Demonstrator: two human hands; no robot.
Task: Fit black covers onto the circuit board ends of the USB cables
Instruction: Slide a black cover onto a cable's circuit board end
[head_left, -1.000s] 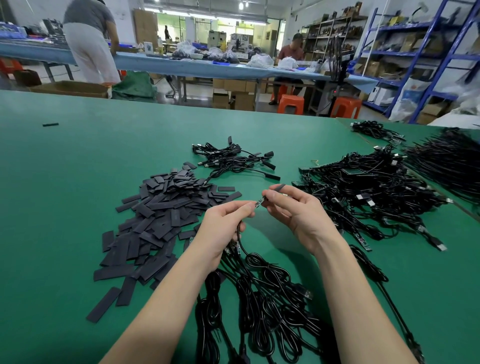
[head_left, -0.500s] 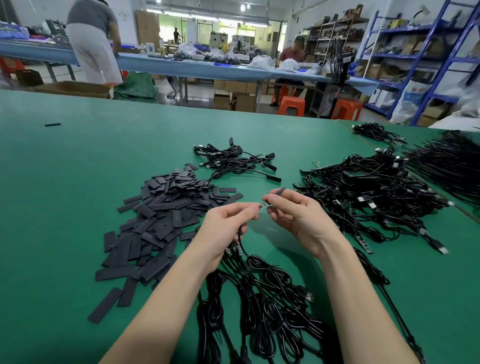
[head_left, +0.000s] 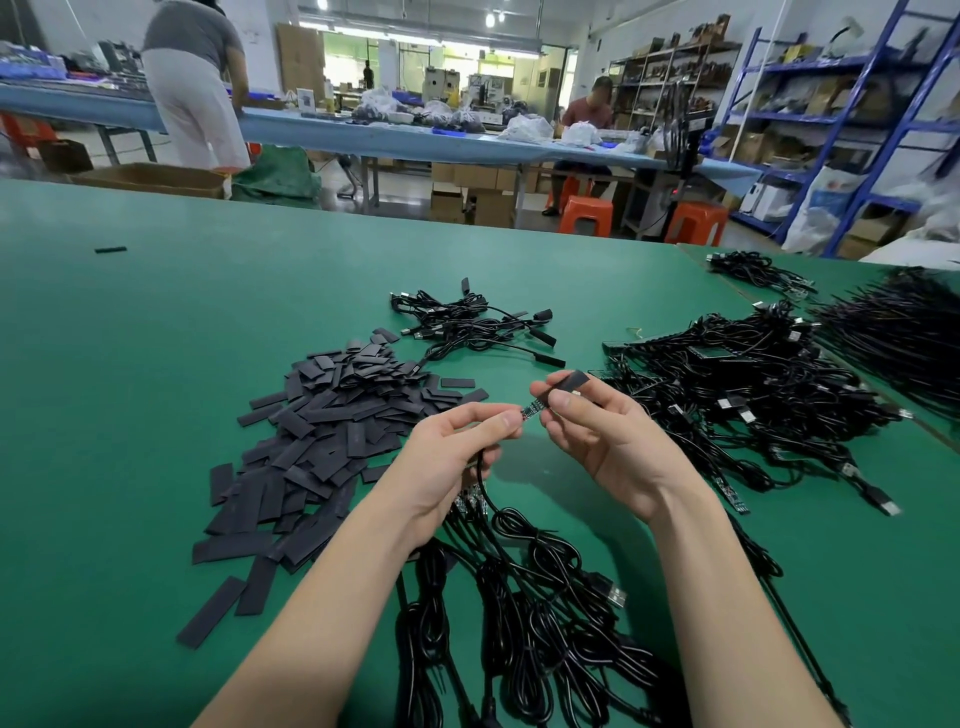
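Note:
My left hand (head_left: 457, 457) pinches the end of a USB cable just behind its small circuit board (head_left: 531, 411), and the cable (head_left: 483, 483) hangs down from the hand to coiled cables below. My right hand (head_left: 608, 441) pinches a black cover (head_left: 571, 383) between thumb and fingers. The cover's open end sits over the tip of the board, which still shows between the two hands. Both hands hover above the green table (head_left: 156, 338).
A heap of loose black covers (head_left: 322, 441) lies to the left. Coiled cables (head_left: 519, 623) lie under my wrists, a small bunch of cables (head_left: 467, 322) sits ahead, and large tangles of cables (head_left: 753, 395) spread to the right. People work at a far table.
The black cover in my right hand has slid a little further over the circuit board tip. Both hands stay at the same spot above the table.

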